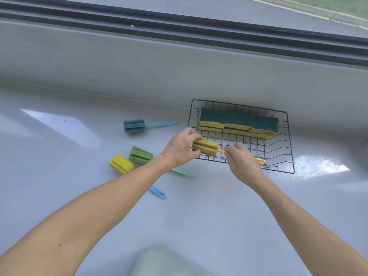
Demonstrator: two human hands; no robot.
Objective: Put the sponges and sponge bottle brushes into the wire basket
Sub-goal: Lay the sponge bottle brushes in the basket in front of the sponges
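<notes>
Head view: both hands hold one yellow bottle brush [205,146] over the near edge of the wire basket [289,140]. The left hand [180,149] squeezes its sponge end, and the right hand [242,163] pinches its handle. Sponges [238,121] sit inside the basket's far side. Three other brushes [134,126] lie left of the basket.

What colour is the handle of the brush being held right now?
Yellow handle, on the held brush; head view.
</notes>
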